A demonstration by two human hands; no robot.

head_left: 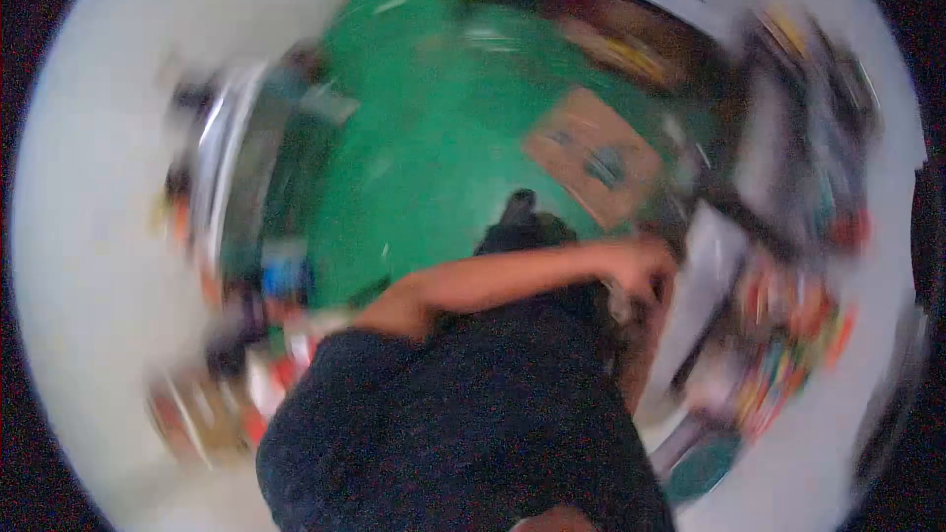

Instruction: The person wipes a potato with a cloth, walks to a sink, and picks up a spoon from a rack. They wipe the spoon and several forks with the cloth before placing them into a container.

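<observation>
The view is strongly blurred by motion. My left arm reaches across the front of my dark shirt, and my left hand (636, 266) is at the right of centre, its fingers bent and smeared. My right hand (650, 320) seems to be just below it, with the forearm running down along my side. The two hands are close together near a small greyish thing (620, 303), too blurred to name. Whether either hand grips it cannot be made out.
A brown cardboard piece (596, 158) with dark patches lies on the green floor (424, 148). A white surface (705, 276) and colourful items (788, 345) are at the right. Shelving (232, 167) stands at the left, with a blue item (286, 274) near it.
</observation>
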